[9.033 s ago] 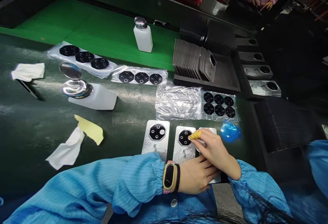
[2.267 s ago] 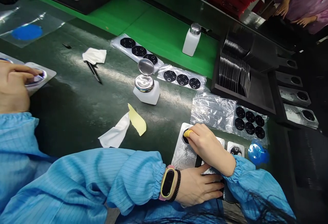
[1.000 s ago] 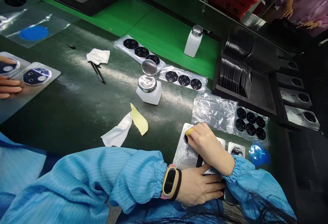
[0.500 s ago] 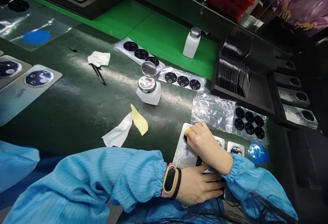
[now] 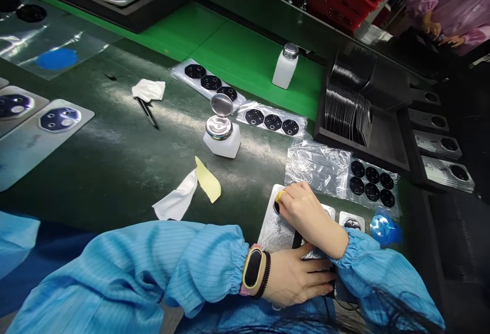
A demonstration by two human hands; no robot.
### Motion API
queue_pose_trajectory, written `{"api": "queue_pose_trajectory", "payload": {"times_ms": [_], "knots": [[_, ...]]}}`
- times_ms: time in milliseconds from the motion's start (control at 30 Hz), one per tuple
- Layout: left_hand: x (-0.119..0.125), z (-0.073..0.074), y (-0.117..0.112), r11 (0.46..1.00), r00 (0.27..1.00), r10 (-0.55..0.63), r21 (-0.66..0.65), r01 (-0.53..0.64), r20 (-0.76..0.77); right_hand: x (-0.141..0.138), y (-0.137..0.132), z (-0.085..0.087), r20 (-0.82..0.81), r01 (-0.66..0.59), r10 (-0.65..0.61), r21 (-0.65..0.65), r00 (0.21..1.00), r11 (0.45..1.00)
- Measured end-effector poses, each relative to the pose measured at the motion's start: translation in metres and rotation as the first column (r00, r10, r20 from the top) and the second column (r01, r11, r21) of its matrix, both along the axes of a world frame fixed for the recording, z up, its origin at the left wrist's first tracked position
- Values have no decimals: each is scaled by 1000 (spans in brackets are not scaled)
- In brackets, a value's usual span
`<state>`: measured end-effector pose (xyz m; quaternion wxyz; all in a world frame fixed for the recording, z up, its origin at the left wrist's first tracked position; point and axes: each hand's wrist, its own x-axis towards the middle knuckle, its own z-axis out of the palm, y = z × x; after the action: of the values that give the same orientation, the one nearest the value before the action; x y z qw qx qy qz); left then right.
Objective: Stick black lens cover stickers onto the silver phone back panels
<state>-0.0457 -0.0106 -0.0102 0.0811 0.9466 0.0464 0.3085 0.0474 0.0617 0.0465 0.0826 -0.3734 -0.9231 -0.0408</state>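
Observation:
My left hand (image 5: 300, 275) lies flat with fingers spread over the lower end of a silvery panel (image 5: 271, 228) that has a wrinkled, shiny film. Above it, my right hand (image 5: 304, 210) is closed, its fingers curled down at the panel's upper end. A yellow finger cover (image 5: 280, 196) is on one of its fingers, beside a dark round spot partly hidden by the hand. What the right fingers pinch, if anything, is out of sight. Small plates with dark discs, one of them a white-edged plate (image 5: 352, 220), lie beyond the right wrist.
An open-lidded white bottle (image 5: 222, 143) stands mid-table near torn yellow paper (image 5: 209, 181) and black tweezers (image 5: 147, 112). Black disc stickers (image 5: 372, 175) lie behind my hands. A black tray (image 5: 386, 145) holds upright plates. A person in pink (image 5: 455, 7) is across the table.
My hands stay in nearly the same place on the panel. At the left edge, a neighbouring blue sleeve has drawn back to the left. The view has shifted slightly.

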Motion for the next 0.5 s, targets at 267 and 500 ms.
{"api": "queue_pose_trajectory", "payload": {"times_ms": [267,500], "knots": [[0,-8,-1,999,999,-43,-20,44,33,12,8,17,-247,-1,-84,-324,965,946],[-3,-10,-5,998,999,-20,59,22,-47,52,-7,44,-427,195,-437,-501,792,843]]}}
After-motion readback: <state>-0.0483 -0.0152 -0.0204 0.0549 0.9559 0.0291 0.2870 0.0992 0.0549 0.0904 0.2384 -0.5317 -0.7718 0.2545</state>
